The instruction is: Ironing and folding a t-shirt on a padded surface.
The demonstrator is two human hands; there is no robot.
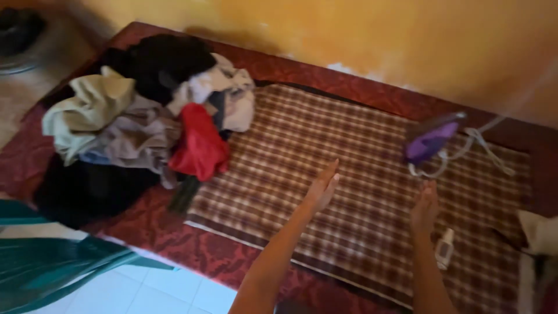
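surface: a low mattress (pixel 174 247) covered in dark red patterned fabric, sitting pretty much on a white tiled floor (pixel 157 288). It's pushed up against the wall.
room: yellow-orange wall (pixel 360 40) behind it, with a pale patch of chipped paint near the bottom. Whole shot is kinda blurry, so small stuff is hard to make out.
checked cloth: a brown and cream plaid cloth (pixel 325 139) spread flat over the middle of the mattress. Looks mostly smooth, and its near edge runs along the front of the mattress.
left hand: left hand (pixel 322 187) is stretched out over the plaid cloth, fingers straight and together, not gripping anything. Can't tell if it's touching the cloth or just above it.
right hand: right hand (pixel 425 206) is also out over the cloth, fingers loosely open, nothing in it.
iron: purple iron (pixel 431 139) at the far right of the cloth, beyond the right hand, with a white cord (pixel 485 145) trailing off.
bottle: small white bottle (pixel 444 249) lying on the cloth just beside the right forearm.
laundry pile: big heap of clothes (pixel 139 110) at the left end, black, beige, grey and white pieces, with a red garment (pixel 200 142) hanging over the cloth's left edge.
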